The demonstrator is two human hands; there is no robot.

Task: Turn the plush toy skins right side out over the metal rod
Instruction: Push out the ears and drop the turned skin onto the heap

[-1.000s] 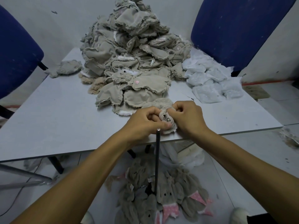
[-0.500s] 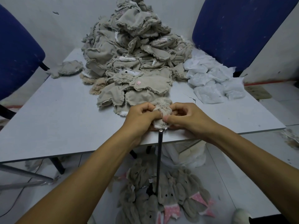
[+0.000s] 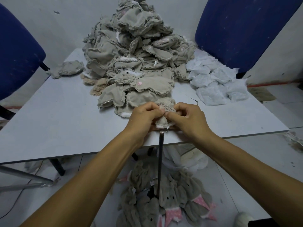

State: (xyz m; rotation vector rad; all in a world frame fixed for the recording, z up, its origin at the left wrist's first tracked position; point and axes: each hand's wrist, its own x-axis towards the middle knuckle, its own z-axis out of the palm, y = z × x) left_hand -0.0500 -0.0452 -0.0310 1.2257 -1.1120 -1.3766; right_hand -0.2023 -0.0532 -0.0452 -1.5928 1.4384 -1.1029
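While both hands pinch plush skin [image 3: 164, 122] at table edge [image 3: 229, 135], left hand [image 3: 144, 116], right hand [image 3: 188, 118], rod tip [image 3: 161, 132] just below

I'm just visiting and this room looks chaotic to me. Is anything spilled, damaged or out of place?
Mostly it is orderly work. The oddest thing is the finished plush toys lying loose on the floor around the metal rod, not in any bin. The tall heap of skins on the table leans but has not toppled.
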